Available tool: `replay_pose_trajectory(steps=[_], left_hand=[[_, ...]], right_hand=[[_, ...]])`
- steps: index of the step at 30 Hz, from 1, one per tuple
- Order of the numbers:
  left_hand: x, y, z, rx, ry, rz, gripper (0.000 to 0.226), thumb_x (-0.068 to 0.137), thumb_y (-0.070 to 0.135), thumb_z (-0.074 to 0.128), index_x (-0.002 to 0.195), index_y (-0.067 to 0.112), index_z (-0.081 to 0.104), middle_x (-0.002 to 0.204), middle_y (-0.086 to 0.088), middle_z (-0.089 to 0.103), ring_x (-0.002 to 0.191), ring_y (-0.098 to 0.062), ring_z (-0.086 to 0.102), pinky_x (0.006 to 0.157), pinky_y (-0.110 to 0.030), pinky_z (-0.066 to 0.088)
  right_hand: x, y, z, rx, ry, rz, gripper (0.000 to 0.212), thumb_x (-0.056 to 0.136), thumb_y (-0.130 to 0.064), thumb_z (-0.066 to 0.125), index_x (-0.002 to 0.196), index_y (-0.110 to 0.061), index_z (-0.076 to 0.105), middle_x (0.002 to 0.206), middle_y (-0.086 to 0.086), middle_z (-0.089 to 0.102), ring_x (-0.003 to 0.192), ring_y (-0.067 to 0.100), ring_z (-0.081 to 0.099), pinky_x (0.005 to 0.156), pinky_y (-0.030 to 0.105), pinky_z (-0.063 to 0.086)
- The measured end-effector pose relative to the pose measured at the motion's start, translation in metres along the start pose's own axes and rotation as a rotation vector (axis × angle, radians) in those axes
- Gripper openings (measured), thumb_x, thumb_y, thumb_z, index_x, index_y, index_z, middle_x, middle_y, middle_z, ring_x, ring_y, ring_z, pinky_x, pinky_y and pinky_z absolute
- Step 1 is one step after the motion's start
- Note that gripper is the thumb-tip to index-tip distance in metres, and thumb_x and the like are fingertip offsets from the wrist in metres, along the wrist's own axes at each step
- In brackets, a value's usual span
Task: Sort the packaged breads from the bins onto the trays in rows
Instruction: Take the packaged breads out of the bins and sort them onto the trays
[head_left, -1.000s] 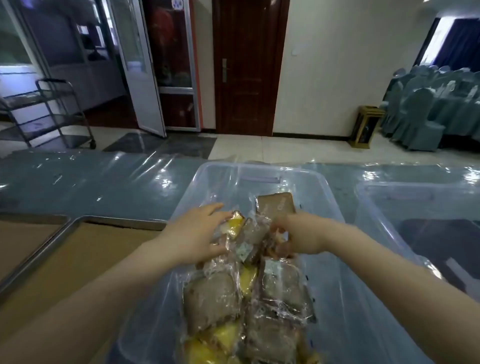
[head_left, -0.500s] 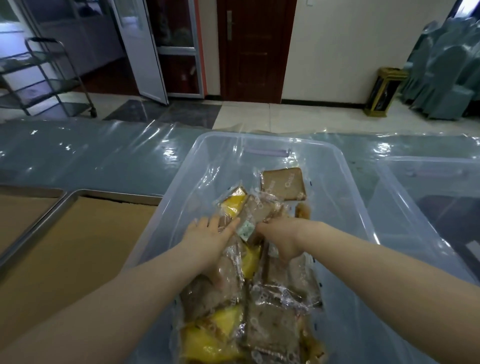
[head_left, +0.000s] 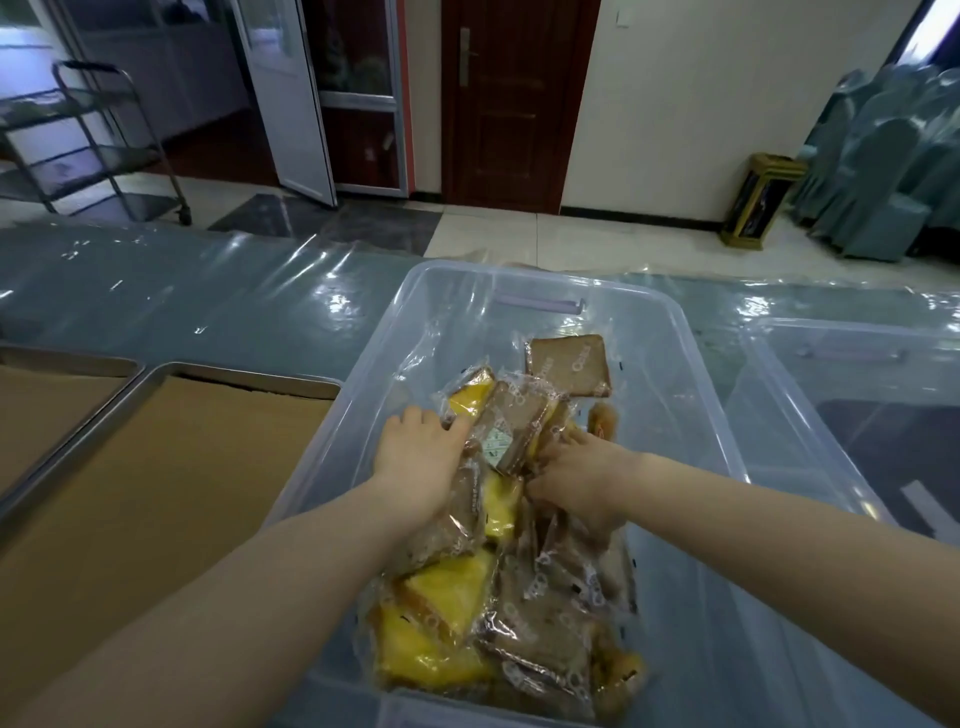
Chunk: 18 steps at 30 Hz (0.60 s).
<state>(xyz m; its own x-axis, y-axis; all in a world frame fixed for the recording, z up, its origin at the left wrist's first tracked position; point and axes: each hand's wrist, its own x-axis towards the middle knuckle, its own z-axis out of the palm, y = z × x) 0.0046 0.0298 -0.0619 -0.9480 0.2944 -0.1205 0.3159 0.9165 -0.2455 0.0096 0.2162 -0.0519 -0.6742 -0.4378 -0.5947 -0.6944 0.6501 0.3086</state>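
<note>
Both hands work in the clear bin, on the packaged breads.
Yellow and brown slices in clear wrappers heap from the near wall to the middle. The left hand lies flat on them, thumb touching a brown packet. The right hand curls its fingers beside it, grip unclear.

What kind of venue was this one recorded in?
Probably a banquet hall or hotel function room: cloth-covered chairs grouped at the right, a steel service trolley at the left, and a long plastic-sheeted table.
</note>
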Motion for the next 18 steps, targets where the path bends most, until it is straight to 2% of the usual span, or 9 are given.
replay_pose_trajectory(steps=[2, 5, 7, 11, 14, 16, 18], left_hand=[[-0.001, 0.001, -0.001, -0.044, 0.008, -0.007, 0.068, 0.077, 0.015, 0.067, 0.130, 0.018, 0.024, 0.118, -0.015, 0.048, 0.104, -0.031, 0.048, 0.074, -0.034, 0.037], [-0.002, 0.000, -0.003, -0.114, 0.016, -0.017, 0.068, 0.077, 0.011, 0.067, 0.130, 0.019, 0.025, 0.115, -0.015, 0.046, 0.097, -0.030, 0.052, 0.064, -0.032, 0.035], [-0.002, 0.000, -0.004, -0.129, 0.032, -0.017, 0.068, 0.077, 0.008, 0.066, 0.129, 0.019, 0.025, 0.113, -0.015, 0.046, 0.094, -0.029, 0.053, 0.062, -0.032, 0.035], [-0.002, -0.002, -0.005, -0.128, 0.068, -0.013, 0.066, 0.077, 0.007, 0.064, 0.129, 0.019, 0.026, 0.112, -0.015, 0.046, 0.093, -0.028, 0.052, 0.062, -0.032, 0.035], [0.000, -0.005, -0.007, -0.135, 0.080, -0.002, 0.070, 0.076, 0.011, 0.067, 0.131, 0.020, 0.025, 0.112, -0.013, 0.046, 0.094, -0.028, 0.051, 0.062, -0.032, 0.034], [0.002, -0.007, -0.009, -0.139, 0.092, -0.006, 0.072, 0.075, 0.014, 0.069, 0.131, 0.021, 0.024, 0.112, -0.012, 0.046, 0.094, -0.027, 0.051, 0.062, -0.032, 0.034], [0.003, -0.009, -0.009, -0.142, 0.119, -0.022, 0.076, 0.075, 0.017, 0.071, 0.132, 0.021, 0.021, 0.112, -0.012, 0.046, 0.094, -0.027, 0.050, 0.063, -0.031, 0.034]], right_hand=[[-0.002, 0.001, 0.006, 0.004, -0.018, 0.023, 0.067, 0.080, -0.023, 0.070, 0.138, -0.026, 0.036, 0.137, 0.008, 0.047, 0.133, 0.034, 0.032, 0.113, 0.056, 0.007], [-0.002, -0.001, 0.009, 0.021, -0.051, 0.047, 0.099, 0.077, -0.023, 0.075, 0.148, -0.041, 0.008, 0.150, 0.010, 0.033, 0.142, 0.035, 0.015, 0.111, 0.064, -0.004], [-0.001, -0.004, 0.008, 0.010, -0.062, 0.048, 0.102, 0.079, -0.018, 0.072, 0.147, -0.047, 0.001, 0.152, 0.008, 0.030, 0.144, 0.034, 0.008, 0.109, 0.066, -0.007], [0.000, -0.005, 0.005, 0.019, -0.012, 0.016, 0.077, 0.083, -0.019, 0.067, 0.145, -0.038, 0.026, 0.146, 0.006, 0.037, 0.141, 0.033, 0.017, 0.109, 0.065, -0.005], [0.002, -0.007, 0.000, 0.006, -0.021, -0.028, 0.076, 0.076, -0.028, 0.075, 0.142, -0.030, 0.036, 0.149, 0.006, 0.033, 0.142, 0.031, 0.015, 0.111, 0.065, 0.004], [0.003, -0.007, -0.003, 0.061, -0.087, -0.049, 0.070, 0.070, -0.032, 0.079, 0.132, -0.026, 0.047, 0.139, 0.004, 0.046, 0.136, 0.029, 0.030, 0.110, 0.061, 0.012], [0.003, 0.001, -0.006, 0.163, -0.114, -0.021, 0.058, 0.066, -0.033, 0.082, 0.114, -0.021, 0.051, 0.115, -0.001, 0.057, 0.113, 0.025, 0.049, 0.105, 0.053, 0.032]])
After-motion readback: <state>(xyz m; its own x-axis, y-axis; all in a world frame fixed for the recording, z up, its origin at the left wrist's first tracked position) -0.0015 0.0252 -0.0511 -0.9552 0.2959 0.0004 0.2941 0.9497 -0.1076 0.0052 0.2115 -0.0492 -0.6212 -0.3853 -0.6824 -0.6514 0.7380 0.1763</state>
